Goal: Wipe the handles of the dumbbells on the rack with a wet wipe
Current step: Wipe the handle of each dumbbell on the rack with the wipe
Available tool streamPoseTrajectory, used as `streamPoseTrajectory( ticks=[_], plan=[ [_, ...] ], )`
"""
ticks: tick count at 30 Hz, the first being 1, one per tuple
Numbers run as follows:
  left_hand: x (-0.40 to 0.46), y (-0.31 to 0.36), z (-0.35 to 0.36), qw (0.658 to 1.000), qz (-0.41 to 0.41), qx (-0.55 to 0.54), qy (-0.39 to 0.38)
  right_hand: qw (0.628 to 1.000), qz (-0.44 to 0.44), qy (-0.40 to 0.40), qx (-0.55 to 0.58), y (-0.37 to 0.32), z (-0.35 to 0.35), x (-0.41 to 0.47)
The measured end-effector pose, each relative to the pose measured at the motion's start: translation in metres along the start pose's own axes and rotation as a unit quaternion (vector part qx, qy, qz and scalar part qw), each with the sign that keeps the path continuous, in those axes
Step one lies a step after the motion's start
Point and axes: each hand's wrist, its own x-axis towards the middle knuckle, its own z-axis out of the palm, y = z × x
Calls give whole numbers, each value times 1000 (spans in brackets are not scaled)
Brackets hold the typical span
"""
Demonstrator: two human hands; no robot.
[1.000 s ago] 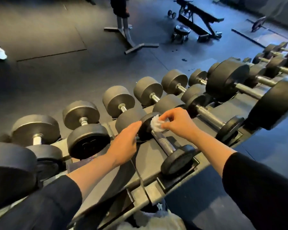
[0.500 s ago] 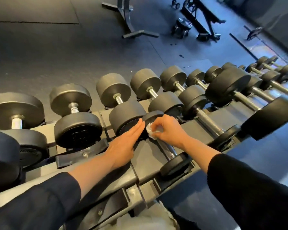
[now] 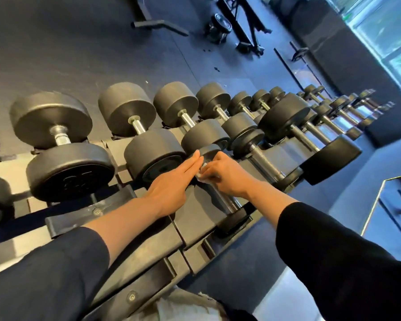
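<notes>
A small black dumbbell [image 3: 227, 206] lies on the sloped rack [image 3: 195, 218] in front of me, its metal handle running toward me. My right hand [image 3: 227, 176] curls over the far part of that handle and holds a white wet wipe [image 3: 203, 173] against it; only a corner of the wipe shows. With straight fingers, my left hand [image 3: 174, 181] lies flat against the dumbbell's far weight [image 3: 210, 151]. The near weight [image 3: 233, 220] sits at the rack's front edge.
Several larger black dumbbells [image 3: 63, 144] fill the rack to the left and right in two rows. Beyond the rack lie dark gym flooring, a bench frame [image 3: 245, 24] and a stack of plates [image 3: 220, 24]. A mirror edge [image 3: 380, 200] stands at right.
The view has tilted and closed in on the rack. My right hand has slid the wipe a little along the handle, and my left hand stays flat on the far weight.
</notes>
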Motion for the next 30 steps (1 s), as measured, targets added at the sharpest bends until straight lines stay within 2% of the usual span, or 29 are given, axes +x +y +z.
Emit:
streamPoseTrajectory(
  ticks=[7,14,21,22,24,27,30],
  plan=[
    [3,-6,-3,999,27,-23,-13,996,42,-40,73,0,-11,-22],
    [3,-3,-4,1000,23,-12,-9,982,61,-93,153,2,-17,-43],
    [0,1,-4,1000,15,1,-4,973,69,-116,187,5,-17,-51],
    [0,0,-3,1000,11,4,-2,971,73,-100,206,5,-18,-51],
    [-3,-1,0,1000,6,10,3,969,80,-17,233,3,-19,-46],
    [-9,-3,4,1000,-2,26,9,977,66,104,174,2,-19,-28],
    [-20,-1,2,997,-27,65,10,991,26,98,90,5,-15,-11]
  ],
)
